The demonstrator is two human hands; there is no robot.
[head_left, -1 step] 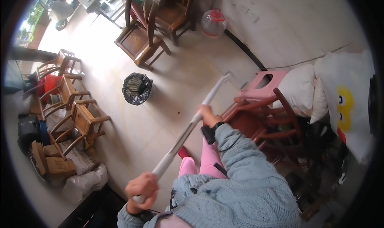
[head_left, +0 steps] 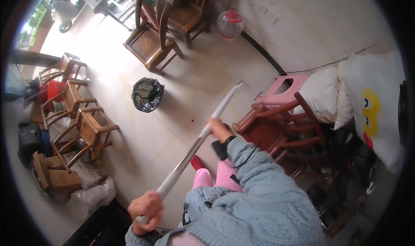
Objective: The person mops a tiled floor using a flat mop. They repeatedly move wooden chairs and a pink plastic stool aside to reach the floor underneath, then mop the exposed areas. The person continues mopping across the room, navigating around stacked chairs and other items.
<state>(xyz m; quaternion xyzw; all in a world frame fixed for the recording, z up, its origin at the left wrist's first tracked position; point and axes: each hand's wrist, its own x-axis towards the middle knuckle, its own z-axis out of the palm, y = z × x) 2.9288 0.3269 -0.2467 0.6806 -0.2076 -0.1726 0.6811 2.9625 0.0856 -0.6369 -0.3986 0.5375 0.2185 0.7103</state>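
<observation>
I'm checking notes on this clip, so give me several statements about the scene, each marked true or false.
1. Both the left hand and the right hand grip the long pole. True.
2. The left hand is farther along the pole from the body than the right. False: the right hand is farther out; the left is by the near end.
3. The bin is lined with a white bag. False: the bag is black.
4. A clear jug with a red top stands near the wall. True.
5. The pink stool is left of the bin. False: it is to the right.
</observation>
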